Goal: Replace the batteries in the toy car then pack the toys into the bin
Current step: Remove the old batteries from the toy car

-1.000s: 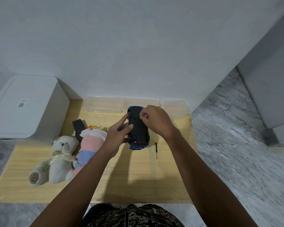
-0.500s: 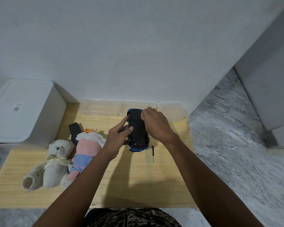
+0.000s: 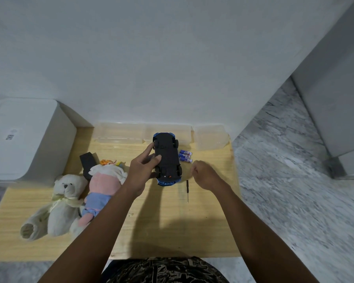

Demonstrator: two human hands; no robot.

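A low, pale wooden table (image 3: pixel 172 231) stands against a plain white wall, on a grey marbled floor (image 3: pixel 294 180). At the far left sits one white lidded bin (image 3: pixel 29 139), its edge at the table's corner. Next come two soft toys lying side by side and touching: one cream teddy bear (image 3: pixel 55 205) and one pink and blue doll (image 3: pixel 102 186), with a black object (image 3: pixel 87 160) partly under the doll's head. Along the back edge stand clear plastic containers (image 3: pixel 119 133); I count three. The left hand (image 3: pixel 143 170) grips one blue toy car (image 3: pixel 168 160) turned underside up, thumb on the black base, fingers round its side. Just right of the car lie small blue batteries (image 3: pixel 185 156), about three. One thin screwdriver (image 3: pixel 187 190) lies below them. The right hand (image 3: pixel 204 174) hovers beside it, fingers curled in; whether it holds something I cannot tell.
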